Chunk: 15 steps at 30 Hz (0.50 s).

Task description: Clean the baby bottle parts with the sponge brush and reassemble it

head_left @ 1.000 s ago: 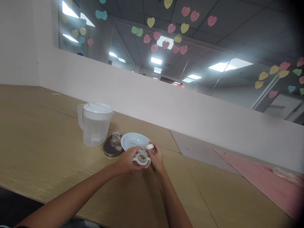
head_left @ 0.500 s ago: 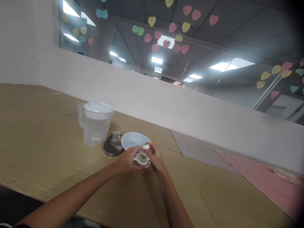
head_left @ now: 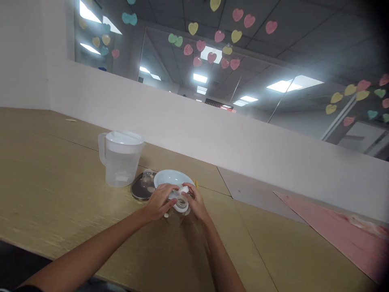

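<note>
Wooden worktop (head_left: 54,174) | left hand (head_left: 158,202): fingers curled around glass bottle (head_left: 176,217) | right hand (head_left: 197,201): fingers pinching white collar (head_left: 181,204) | metal lid (head_left: 139,187) lying apart

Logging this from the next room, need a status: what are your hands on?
Left hand, right hand gripping clear bottle with white collar. Shallow white bowl just behind. Metal lid, plastic jug beside it.

"What's in the hands?"

"A clear bottle (head_left: 178,215). The left hand (head_left: 158,202) and right hand (head_left: 197,201) hide most of it."

"What's the white dot (head_left: 166,215) under the left hand?"

"Too small to tell."

"And the pink sheet (head_left: 337,231) far past the right hand?"

"The picture's edge cuts it off."
</note>
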Tool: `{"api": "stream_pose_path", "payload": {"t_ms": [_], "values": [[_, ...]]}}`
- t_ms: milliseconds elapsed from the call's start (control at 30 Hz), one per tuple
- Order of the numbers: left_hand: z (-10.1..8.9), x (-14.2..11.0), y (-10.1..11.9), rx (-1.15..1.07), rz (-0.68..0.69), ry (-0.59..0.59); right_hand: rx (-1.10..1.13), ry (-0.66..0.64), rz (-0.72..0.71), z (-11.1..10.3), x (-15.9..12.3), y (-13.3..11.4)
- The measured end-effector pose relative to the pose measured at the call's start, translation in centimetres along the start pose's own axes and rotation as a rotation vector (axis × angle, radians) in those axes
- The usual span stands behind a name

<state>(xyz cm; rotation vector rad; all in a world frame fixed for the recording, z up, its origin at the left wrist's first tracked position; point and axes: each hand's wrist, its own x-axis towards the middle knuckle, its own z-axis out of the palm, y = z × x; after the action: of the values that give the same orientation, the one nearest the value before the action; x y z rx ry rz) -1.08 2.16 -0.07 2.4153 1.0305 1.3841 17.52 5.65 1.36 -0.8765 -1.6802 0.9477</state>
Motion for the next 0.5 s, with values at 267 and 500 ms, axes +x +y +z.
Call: {"api": "stream_pose_path", "payload": {"t_ms": [267,500], "values": [[0.1,0.1,-1.2,0.110,-0.067,0.007,0.206,0.181,0.058,0.1,0.1,-0.3],[-0.4,0.1,-0.4,0.113,0.026,0.201,-0.113,0.520,-0.236,-0.7,-0.2,-1.7]]}}
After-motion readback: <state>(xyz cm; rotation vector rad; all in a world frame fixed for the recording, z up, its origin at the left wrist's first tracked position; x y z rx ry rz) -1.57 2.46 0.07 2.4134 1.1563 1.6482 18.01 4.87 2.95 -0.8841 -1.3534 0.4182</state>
